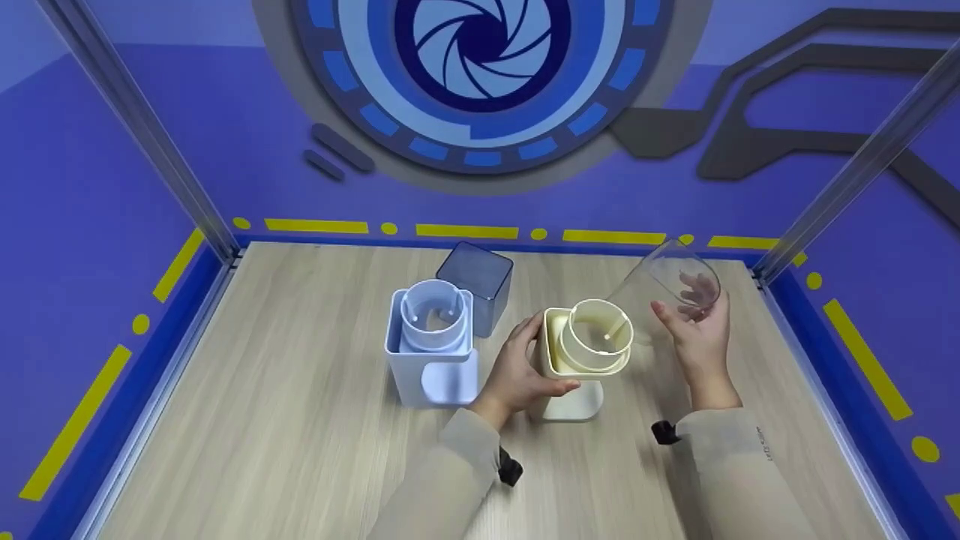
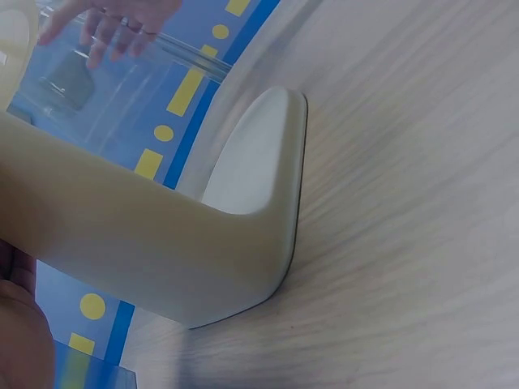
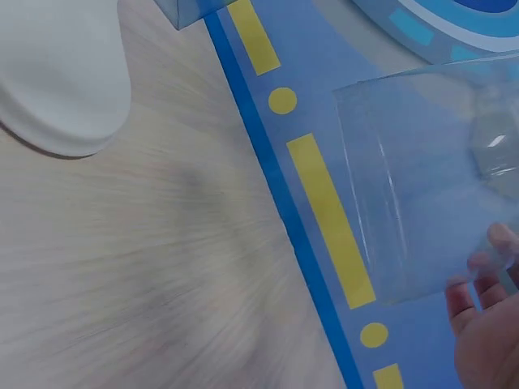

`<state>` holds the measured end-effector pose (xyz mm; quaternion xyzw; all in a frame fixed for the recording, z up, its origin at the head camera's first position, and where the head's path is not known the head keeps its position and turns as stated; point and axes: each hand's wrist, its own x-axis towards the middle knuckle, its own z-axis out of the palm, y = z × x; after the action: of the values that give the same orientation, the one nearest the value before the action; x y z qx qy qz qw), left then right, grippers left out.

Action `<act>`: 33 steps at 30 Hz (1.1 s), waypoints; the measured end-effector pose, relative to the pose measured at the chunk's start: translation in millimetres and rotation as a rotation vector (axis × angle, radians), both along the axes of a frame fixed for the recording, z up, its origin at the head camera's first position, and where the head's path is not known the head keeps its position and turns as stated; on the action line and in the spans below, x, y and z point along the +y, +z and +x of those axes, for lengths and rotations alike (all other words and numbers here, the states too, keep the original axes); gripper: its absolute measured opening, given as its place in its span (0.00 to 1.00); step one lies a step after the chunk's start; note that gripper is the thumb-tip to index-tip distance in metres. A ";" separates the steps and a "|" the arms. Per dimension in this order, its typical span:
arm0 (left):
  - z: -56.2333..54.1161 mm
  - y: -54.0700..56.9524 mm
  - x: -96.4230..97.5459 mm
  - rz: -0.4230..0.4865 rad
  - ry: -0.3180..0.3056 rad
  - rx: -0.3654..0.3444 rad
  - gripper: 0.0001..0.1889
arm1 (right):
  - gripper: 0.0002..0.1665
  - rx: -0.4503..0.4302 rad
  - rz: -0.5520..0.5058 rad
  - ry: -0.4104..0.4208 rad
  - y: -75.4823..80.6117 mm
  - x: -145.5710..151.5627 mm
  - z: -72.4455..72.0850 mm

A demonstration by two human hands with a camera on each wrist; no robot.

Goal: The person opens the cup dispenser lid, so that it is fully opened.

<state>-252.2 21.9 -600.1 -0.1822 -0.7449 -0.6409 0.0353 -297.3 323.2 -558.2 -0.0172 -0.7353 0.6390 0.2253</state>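
My left hand (image 1: 517,371) grips a cream plastic stand (image 1: 553,366) from its left side, thumb across the front. The stand has a round open collar on top and a rounded foot; in the left wrist view the cream stand (image 2: 162,227) looks tilted, its foot low over the wood. To the right, my right hand (image 1: 701,341) holds a clear see-through container (image 1: 660,274) by one end, with fingers showing through it. In the right wrist view the clear container (image 3: 430,186) lies sideways, apart from the cream stand.
Left of the cream stand is a similar light blue stand (image 1: 409,375) with its own round collar. Behind it sits a smoky see-through box (image 1: 480,274), closed side up. The wooden tabletop (image 1: 300,420) ends at blue printed walls (image 1: 225,142) with metal corner posts.
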 end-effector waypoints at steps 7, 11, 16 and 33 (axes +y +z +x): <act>-1.0 -0.9 -0.2 0.006 0.003 0.006 0.64 | 0.53 -0.090 0.119 -0.011 -10.7 1.5 -5.2; -0.5 -1.9 -0.4 0.014 0.002 -0.001 0.65 | 0.55 -0.124 0.153 -0.004 -15.3 0.1 -6.5; 0.5 -2.3 -0.2 0.005 0.003 -0.002 0.65 | 0.58 -0.195 0.194 0.001 -17.2 -1.5 -6.9; -0.4 -2.3 -0.4 0.019 0.008 0.015 0.64 | 0.59 -0.270 0.126 0.092 -26.2 -10.7 -18.2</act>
<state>-252.6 21.5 -602.4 -0.1835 -0.7394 -0.6462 0.0454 -315.5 312.5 -584.4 -0.0549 -0.7975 0.5932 0.0954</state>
